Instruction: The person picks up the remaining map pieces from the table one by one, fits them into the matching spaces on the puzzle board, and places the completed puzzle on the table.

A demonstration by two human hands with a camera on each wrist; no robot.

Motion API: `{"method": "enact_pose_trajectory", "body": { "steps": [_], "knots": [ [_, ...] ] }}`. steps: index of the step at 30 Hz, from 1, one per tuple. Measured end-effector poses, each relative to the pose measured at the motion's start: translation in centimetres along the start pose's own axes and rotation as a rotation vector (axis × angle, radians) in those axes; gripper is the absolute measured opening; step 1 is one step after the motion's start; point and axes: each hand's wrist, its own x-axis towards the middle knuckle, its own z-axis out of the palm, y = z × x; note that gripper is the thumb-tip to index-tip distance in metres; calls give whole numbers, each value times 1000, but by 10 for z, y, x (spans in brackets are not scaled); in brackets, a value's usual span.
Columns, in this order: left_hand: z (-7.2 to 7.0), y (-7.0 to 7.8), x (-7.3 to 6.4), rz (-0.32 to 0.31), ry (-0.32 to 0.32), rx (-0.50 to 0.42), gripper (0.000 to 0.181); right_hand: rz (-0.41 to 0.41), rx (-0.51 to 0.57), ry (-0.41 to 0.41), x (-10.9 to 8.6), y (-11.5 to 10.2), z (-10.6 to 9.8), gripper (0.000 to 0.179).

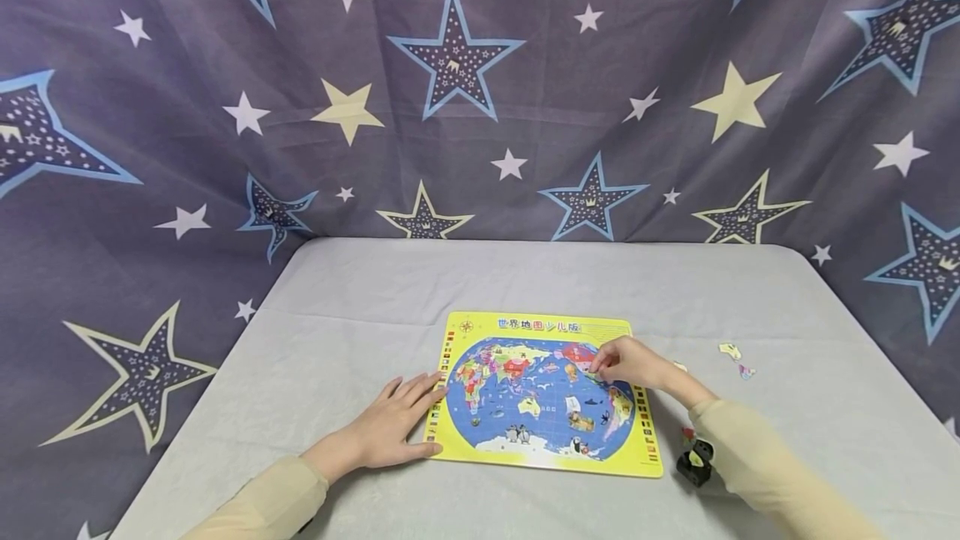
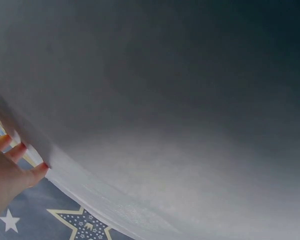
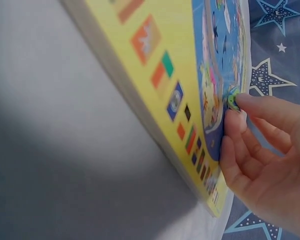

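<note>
A yellow-bordered world map puzzle board (image 1: pixel 551 468) lies flat on the table, its blue map printed with animals and coloured land. At the board's left edge rests my left hand (image 1: pixel 390 423), fingers spread with the tips on the border. In the left wrist view only part of that left hand (image 2: pixel 12 172) shows. Over the map's upper right, my right hand (image 1: pixel 630 362) pinches a small green puzzle piece (image 3: pixel 233 98) between thumb and index finger. The piece is close over the map's surface, and the fingers partly hide it.
Right of the board lie a pale yellow loose piece (image 1: pixel 730 351) and a pink and purple one (image 1: pixel 746 372). Another pale piece (image 1: pixel 679 366) peeks out behind the right wrist. A small black object (image 1: pixel 696 463) is beside the right sleeve. A starry curtain (image 1: pixel 450 148) hangs behind the grey-covered table (image 1: pixel 360 282).
</note>
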Motion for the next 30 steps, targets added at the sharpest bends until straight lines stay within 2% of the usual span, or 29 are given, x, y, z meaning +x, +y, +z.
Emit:
{"method": "enact_pose_trajectory", "body": {
  "steps": [1,2,7,30],
  "knots": [
    [0,0,0,1,2,-1,78,7,-3,1,0,-1,0,5],
    [0,0,0,2,3,-2,78,47,-6,-2,0,-4,0,6],
    [0,0,0,6,4,-11,77,53,-7,4,1,-5,2,6],
    [-2,1,-1,11,4,-14,77,-9,-59,-9,1,-1,4,12]
  ]
}}
